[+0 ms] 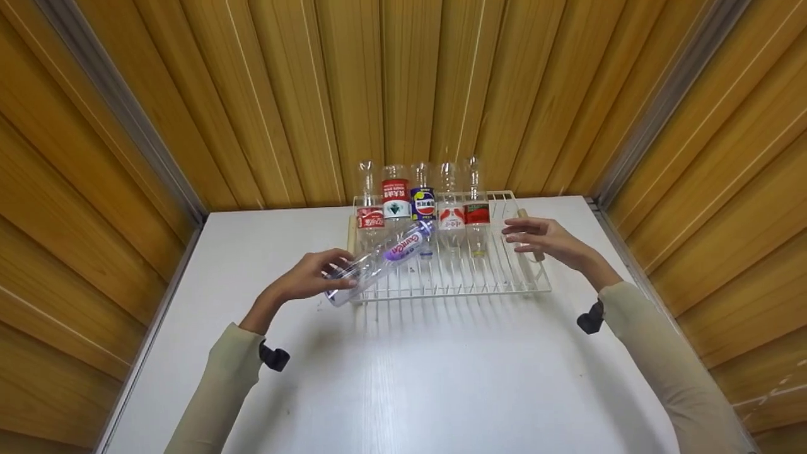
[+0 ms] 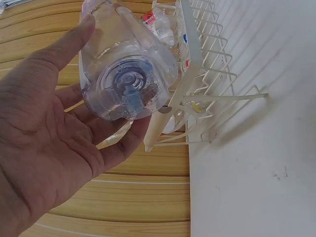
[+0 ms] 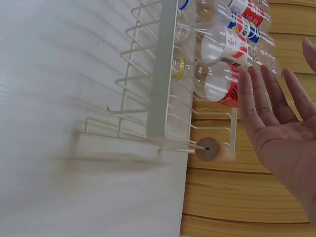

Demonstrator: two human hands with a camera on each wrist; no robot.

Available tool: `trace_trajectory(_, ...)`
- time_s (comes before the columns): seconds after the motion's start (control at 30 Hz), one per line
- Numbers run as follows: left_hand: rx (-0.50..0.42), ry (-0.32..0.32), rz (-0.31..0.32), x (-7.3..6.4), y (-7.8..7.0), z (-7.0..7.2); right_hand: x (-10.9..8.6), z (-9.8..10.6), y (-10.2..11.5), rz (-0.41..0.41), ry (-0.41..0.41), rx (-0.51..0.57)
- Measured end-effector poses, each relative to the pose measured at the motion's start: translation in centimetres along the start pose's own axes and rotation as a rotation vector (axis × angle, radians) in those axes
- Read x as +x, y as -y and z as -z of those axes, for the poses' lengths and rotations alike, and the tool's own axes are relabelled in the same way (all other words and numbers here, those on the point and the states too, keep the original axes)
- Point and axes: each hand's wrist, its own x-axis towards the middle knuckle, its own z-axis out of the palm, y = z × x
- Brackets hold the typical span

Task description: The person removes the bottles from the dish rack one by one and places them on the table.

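Note:
My left hand grips a clear plastic bottle with a purple label near its base. The bottle slants up to the right, over the front left of a white wire rack. In the left wrist view its ridged base faces the camera, with thumb and fingers around the side. Several empty bottles stand neck down in the rack, among them one with a red and white label and one with a blue label. Beside the rack's right wooden handle, my right hand has its fingers extended and holds nothing.
The rack stands on a white table near its back edge. Wood-patterned panels close off the back and both sides. Another wooden handle is on the rack's left end.

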Motion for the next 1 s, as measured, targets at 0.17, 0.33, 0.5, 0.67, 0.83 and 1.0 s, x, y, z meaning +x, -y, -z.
trace_trajectory(0.17,-0.063,-0.052,0.046,-1.3,0.8,0.3,0.0,0.4,-0.9,-0.002,-0.058,-0.005)
trace_trajectory(0.33,-0.112,-0.102,0.078,-1.4,1.8,0.3,-0.7,1.4,-1.3,-0.013,-0.116,-0.011)
trace_trajectory(0.5,-0.166,-0.154,0.091,-1.5,3.0,0.3,-1.3,2.3,-2.1,-0.025,-0.148,-0.021)
trace_trajectory(0.67,-0.183,-0.208,0.109,-1.5,3.8,0.3,-1.8,3.1,-3.2,-0.045,-0.171,-0.054)
trace_trajectory(0.83,-0.177,-0.229,0.176,-1.9,4.4,0.3,-2.0,3.4,-4.1,-0.072,-0.173,-0.055)
trace_trajectory(1.0,-0.171,-0.253,0.213,-1.8,5.1,0.1,-2.1,3.5,-4.6,-0.088,-0.117,-0.045)
